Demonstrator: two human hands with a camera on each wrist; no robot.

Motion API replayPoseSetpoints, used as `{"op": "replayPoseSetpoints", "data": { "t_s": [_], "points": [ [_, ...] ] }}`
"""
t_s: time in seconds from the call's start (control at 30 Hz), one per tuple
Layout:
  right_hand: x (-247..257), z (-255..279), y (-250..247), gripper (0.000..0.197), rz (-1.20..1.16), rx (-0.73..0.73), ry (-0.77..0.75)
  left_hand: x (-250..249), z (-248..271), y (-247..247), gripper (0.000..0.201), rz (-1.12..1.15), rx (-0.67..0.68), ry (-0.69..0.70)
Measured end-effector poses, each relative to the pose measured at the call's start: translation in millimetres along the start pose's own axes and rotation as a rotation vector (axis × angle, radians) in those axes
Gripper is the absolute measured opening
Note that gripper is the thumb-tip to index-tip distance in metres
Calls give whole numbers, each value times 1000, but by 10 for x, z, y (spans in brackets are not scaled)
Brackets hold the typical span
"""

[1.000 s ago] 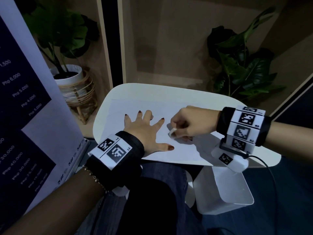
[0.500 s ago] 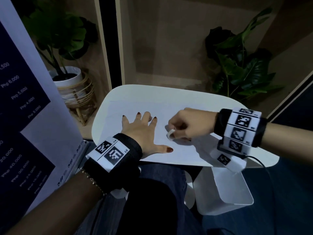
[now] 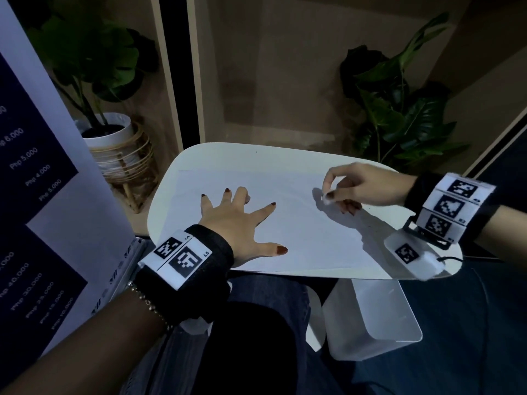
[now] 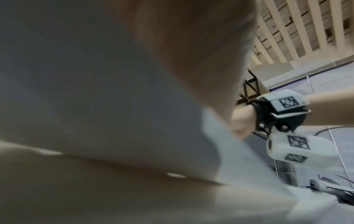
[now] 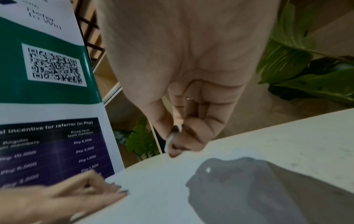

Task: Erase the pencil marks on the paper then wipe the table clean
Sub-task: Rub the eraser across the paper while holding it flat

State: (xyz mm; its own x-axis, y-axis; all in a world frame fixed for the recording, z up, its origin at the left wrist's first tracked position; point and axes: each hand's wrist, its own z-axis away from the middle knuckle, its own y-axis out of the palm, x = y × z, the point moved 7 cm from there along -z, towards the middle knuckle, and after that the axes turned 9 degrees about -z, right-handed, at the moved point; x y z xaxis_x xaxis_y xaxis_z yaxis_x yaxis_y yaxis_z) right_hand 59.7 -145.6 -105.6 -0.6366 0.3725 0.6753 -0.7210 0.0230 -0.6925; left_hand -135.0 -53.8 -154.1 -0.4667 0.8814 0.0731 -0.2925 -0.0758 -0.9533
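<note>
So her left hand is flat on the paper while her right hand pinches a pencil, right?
Not quite. The left hand is flat on the paper, but the right hand pinches a small white eraser, not a pencil. The head view shows it.

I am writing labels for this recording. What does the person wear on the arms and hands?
Each wrist carries a black cuff with white blocks printed with black square-code markers. The right cuff has three stacked blocks, a white camera pod hanging below, and a thin black cable. A beaded bracelet sits behind the left cuff. Fingernails are painted dark red. No sleeves show.
</note>
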Motion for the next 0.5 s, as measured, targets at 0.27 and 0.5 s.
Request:
{"op": "replayPoseSetpoints", "data": {
  "t_s": [0.27,0.5],
  "points": [
    [131,-4,371,11,24,126,-123,-60,-37,33,86,-44,-9,-29],
    [243,-65,519,10,92,162,-152,-64,-40,41,88,-54,6,-40]
  ]
}}
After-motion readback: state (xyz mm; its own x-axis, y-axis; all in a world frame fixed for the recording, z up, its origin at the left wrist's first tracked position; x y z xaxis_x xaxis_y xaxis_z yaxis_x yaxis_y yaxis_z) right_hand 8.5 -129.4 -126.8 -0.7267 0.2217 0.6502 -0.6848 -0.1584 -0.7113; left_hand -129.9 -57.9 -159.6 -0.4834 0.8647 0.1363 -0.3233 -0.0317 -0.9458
